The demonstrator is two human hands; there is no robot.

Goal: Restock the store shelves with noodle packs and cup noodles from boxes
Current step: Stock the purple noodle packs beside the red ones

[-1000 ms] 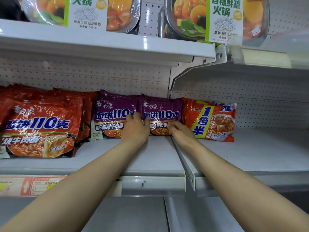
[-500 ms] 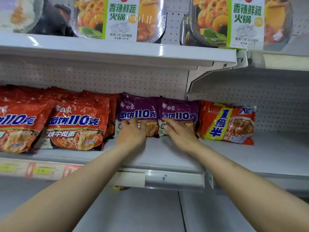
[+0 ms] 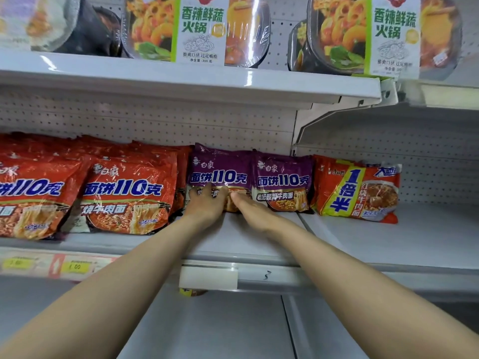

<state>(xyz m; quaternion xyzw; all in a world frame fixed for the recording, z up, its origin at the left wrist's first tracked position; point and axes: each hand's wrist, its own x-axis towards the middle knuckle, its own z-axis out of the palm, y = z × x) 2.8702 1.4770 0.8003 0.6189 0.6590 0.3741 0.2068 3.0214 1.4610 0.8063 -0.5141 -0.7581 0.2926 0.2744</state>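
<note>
Two purple noodle packs stand upright at the back of the middle shelf point(image 3: 246, 242). My left hand point(image 3: 207, 203) lies flat against the lower front of the left purple pack point(image 3: 220, 167), fingers spread. My right hand point(image 3: 252, 209) rests with fingers straight at the bottom seam between that pack and the right purple pack point(image 3: 283, 177). Neither hand grips a pack. Red noodle packs point(image 3: 124, 187) fill the shelf to the left. One red-and-yellow pack point(image 3: 357, 189) leans to the right of the purple ones.
Hot-pot bowls point(image 3: 197, 29) with green-and-white sleeves stand on the upper shelf point(image 3: 181, 79). The right shelf bay point(image 3: 414, 242) holds only the red-and-yellow pack. Yellow price tags point(image 3: 75, 266) line the shelf edge. A lower shelf point(image 3: 207, 327) sits below my arms.
The view has swung left. Both hands slid left along the purple packs; my right hand moved from the right pack's front to the seam between them.
</note>
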